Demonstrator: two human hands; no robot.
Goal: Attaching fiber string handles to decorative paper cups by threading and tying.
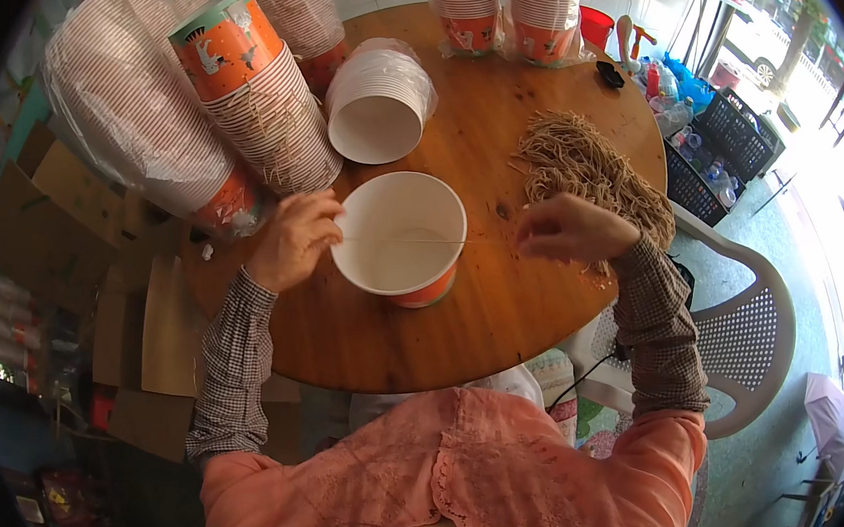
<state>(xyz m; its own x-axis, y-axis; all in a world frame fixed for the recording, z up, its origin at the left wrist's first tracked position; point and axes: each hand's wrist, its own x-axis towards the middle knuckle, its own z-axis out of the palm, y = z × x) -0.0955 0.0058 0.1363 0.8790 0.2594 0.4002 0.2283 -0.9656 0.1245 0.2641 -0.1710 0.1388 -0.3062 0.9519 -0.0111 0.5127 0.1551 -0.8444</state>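
A white-lined paper tub with an orange outside stands upright near the middle of the round table. Across its mouth runs a thin string, stretched nearly level between my hands. My left hand, just left of the rim, pinches one end. To the right, over the table and apart from the tub, my right hand is closed on the other end. Beyond that hand lies a heap of loose brown strings. A leaning stack of orange tubs is behind my left hand, and some strands hang on it.
The wooden table also carries tall plastic-wrapped tub stacks at left and back, and white tubs lying on their side. A plastic chair stands at right, a black crate beyond it, and cardboard boxes at lower left.
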